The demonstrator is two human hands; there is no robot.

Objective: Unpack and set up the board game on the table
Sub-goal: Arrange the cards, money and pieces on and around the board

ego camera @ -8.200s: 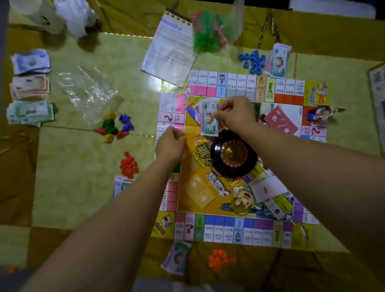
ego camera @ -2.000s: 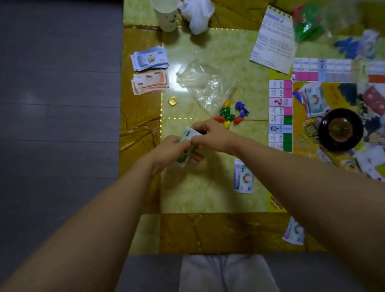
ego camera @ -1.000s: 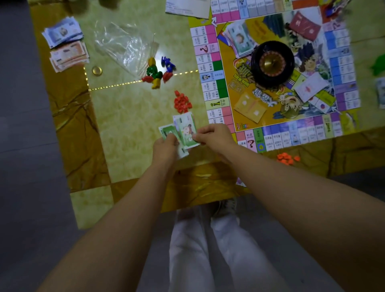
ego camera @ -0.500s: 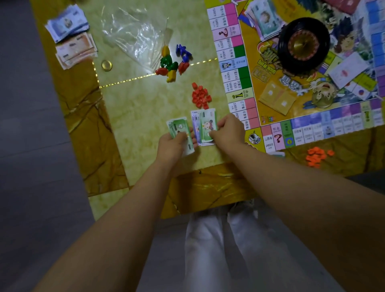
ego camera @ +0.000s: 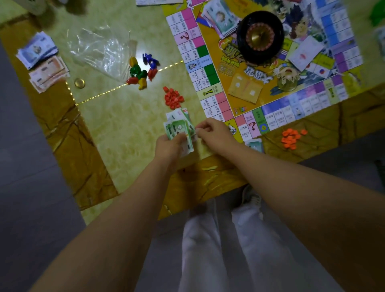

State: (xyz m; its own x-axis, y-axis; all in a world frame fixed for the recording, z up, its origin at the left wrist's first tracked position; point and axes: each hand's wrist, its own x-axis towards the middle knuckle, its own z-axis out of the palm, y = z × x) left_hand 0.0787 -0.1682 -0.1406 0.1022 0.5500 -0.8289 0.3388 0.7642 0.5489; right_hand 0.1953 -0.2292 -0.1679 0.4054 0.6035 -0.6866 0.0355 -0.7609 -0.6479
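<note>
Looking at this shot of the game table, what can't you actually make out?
Head view only.
Green bills in the left hand: print too small, thumb covers part.
Right hand: whether it pinches a bill, curled fingers hide it.
Card by the board: right forearm covers part.
Green pieces, paper sheet: cut off by frame edges.

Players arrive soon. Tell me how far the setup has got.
Done: board open, wheel on it; red pieces and orange pieces piled beside it; two note stacks at the far left. In hand: left hand holds green notes, right hand pinches their edge. Left: lay those notes down, place the pawns lying by the bag.
</note>
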